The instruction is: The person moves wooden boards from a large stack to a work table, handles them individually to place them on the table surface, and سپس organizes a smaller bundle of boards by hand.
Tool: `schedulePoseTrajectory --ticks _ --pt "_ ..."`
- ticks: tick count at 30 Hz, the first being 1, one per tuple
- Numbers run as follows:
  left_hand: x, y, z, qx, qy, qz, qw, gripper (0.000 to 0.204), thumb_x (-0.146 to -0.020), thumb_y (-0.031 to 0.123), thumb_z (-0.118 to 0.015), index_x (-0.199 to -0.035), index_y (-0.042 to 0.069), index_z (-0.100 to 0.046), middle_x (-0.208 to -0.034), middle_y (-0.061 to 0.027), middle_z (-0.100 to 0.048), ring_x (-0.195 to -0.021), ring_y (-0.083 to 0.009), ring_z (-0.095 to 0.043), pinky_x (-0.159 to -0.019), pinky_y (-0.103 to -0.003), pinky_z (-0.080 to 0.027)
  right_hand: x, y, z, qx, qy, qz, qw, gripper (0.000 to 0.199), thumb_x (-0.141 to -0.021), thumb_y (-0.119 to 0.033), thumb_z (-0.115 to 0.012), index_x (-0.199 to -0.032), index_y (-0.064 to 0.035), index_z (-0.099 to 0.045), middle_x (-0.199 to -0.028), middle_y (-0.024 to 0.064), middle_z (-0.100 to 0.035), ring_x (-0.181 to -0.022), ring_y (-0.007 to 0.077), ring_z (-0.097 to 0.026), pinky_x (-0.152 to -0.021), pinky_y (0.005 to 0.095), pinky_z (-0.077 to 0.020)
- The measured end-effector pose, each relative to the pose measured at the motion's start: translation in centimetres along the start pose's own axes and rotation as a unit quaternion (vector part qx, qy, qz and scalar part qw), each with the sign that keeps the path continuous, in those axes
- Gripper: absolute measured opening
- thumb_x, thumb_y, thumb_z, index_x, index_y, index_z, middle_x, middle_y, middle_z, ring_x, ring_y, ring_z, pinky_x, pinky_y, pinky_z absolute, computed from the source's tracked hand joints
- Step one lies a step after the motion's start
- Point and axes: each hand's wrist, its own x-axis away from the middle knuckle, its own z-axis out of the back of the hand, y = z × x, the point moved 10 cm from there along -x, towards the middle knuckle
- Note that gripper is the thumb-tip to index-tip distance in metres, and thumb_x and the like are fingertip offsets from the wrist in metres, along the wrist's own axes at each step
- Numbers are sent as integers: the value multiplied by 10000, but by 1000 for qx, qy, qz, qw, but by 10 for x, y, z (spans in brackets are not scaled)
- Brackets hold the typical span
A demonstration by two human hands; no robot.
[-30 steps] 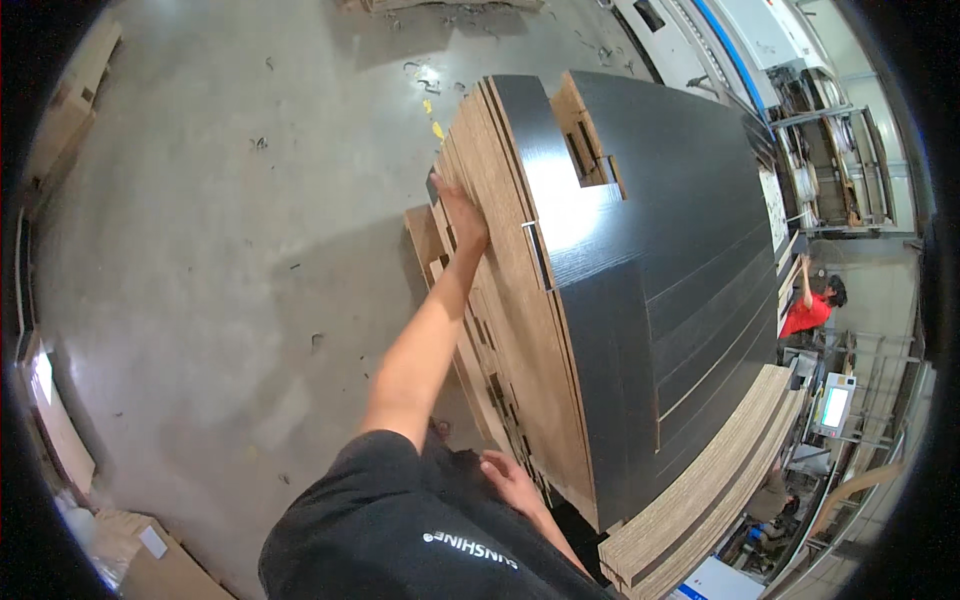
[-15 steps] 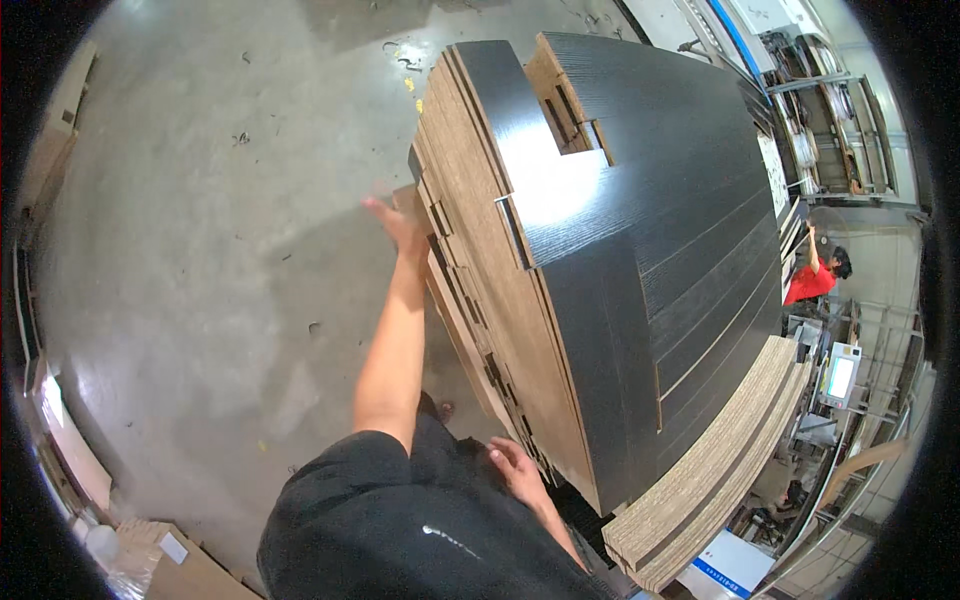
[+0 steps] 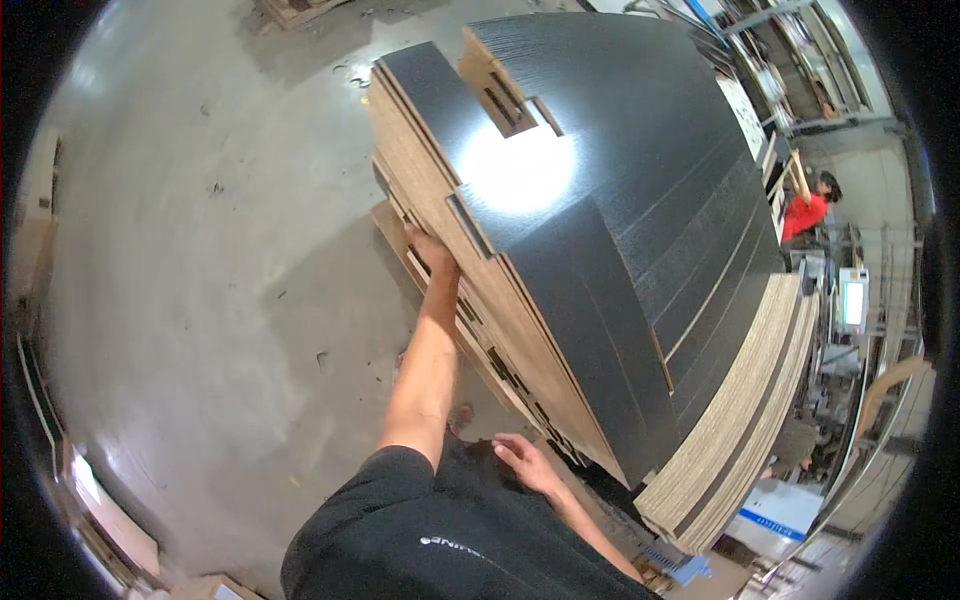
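A tall stack of flooring-like boards [image 3: 600, 270] with black tops and brown edges fills the middle and right. My left hand [image 3: 433, 253] rests against the brown side of this stack, below the top layers. Its fingers are partly hidden at the board edges, so their grip does not show. In front of my body, beside the stack's near corner, my right hand [image 3: 525, 462] is held with loosely stretched fingers and nothing in it. Several slots [image 3: 515, 380] and notches show along the stack's side, between the two hands.
A lower stack of pale-edged boards [image 3: 735, 410] stands at the right. Behind it are a small screen [image 3: 853, 302] and a white box with a blue stripe [image 3: 775, 515]. A person in red [image 3: 803, 215] works at the far right. Grey floor [image 3: 200, 300] lies to the left.
My left hand has moved from beside the stack onto its side. The whole view has shifted, with the stack now lying slightly more to the left. My right hand stays near my body.
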Motion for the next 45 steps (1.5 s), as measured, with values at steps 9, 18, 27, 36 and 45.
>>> schedulePoseTrajectory --ticks 9,18,27,36,45 --pt "111 147 -56 -129 -121 -169 970 863 -1079 699 -324 -1610 20 -379 -1656 -146 -401 -1520 -321 -374 -1281 -497 -243 16 1 17 -99 62 85 990 507 -1091 -394 -624 -1458 -48 -576 -1355 101 -684 -1263 204 -625 -1092 377 -478" --pt "349 173 -260 -720 -342 -521 304 1008 -841 539 -838 -1598 36 -404 -1583 -215 -468 -1456 -401 -441 -1222 -522 -344 54 -24 30 -66 111 151 980 534 -1062 -425 -639 -1399 -14 -599 -1313 201 -705 -1211 295 -689 -1041 401 -536" --pt "311 131 -283 -794 -355 -438 226 1052 -729 372 -930 -1583 24 -424 -1525 -241 -519 -1404 -429 -490 -1172 -493 -414 118 83 60 -129 224 148 954 606 -1059 -488 -626 -1433 -13 -578 -1357 196 -678 -1258 305 -664 -1054 424 -528" --pt "434 119 -165 -778 -299 -464 301 1026 -715 334 -912 -1547 -39 -440 -1458 -288 -546 -1374 -435 -510 -1175 -510 -415 144 86 58 -193 228 196 934 587 -1054 -421 -666 -1439 9 -559 -1353 182 -672 -1246 262 -662 -1053 401 -531" --pt "552 82 -6 -777 -375 -334 379 1034 -822 410 -869 -1589 -43 -345 -1512 -313 -446 -1430 -460 -418 -1195 -536 -349 129 -14 32 -486 -61 308 816 895 -1035 -569 -638 -1602 35 -301 -1525 201 -505 -1451 249 -457 -1187 372 -400"
